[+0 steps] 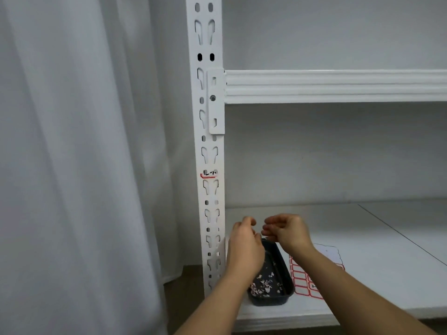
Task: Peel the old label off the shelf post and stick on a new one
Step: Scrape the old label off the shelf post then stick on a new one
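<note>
Both hands, left hand (244,245) and right hand (285,232), hover with curled fingertips over the black tray (278,286) at the shelf's (387,274) front-left corner, probably shedding scraps; what they pinch I cannot tell.

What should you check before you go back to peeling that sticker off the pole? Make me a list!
1. Old label fully off the shelf post: not ok, a torn strip with a red edge is stuck there.
2. Left hand free of scraps: cannot tell, fingers curled.
3. Right hand free of scraps: cannot tell, fingertips pinched together.
4. Black tray under the hands to catch bits: ok, it holds peeled scraps.
5. Sheet of new labels within reach: ok, it lies on the shelf board beside the tray.
</note>
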